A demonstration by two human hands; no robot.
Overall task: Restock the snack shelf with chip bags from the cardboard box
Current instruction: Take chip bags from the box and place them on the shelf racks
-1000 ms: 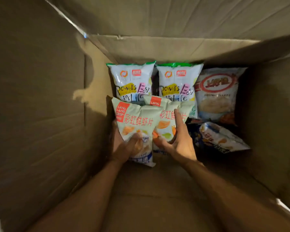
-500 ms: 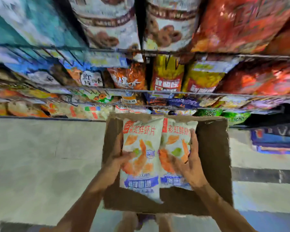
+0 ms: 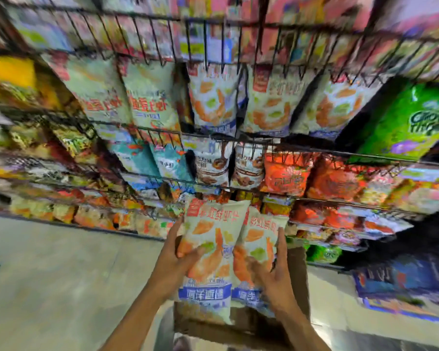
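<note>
I hold two pale shrimp-chip bags side by side, upright, above the cardboard box [image 3: 297, 279]. My left hand [image 3: 174, 259] grips the left bag [image 3: 213, 239], thumb across its front. My right hand [image 3: 276, 272] grips the right bag [image 3: 260, 236], fingers along its right edge. Both bags hang in front of the lower tiers of the wire snack shelf [image 3: 213, 138]. Matching shrimp-chip bags [image 3: 214, 100] stand in a row on a higher tier. The view is blurred.
The wire shelf tiers are packed with snack bags: orange bags [image 3: 287, 176] and a green bag [image 3: 413, 117] at the right, teal bags [image 3: 147, 160] at the left. Pale floor [image 3: 48, 274] lies at the left. Blue packs [image 3: 403, 282] sit low at the right.
Both hands lifted the two bags out of the box and raised them toward the shelf. The view swung up from the box interior to the shelf tiers.
</note>
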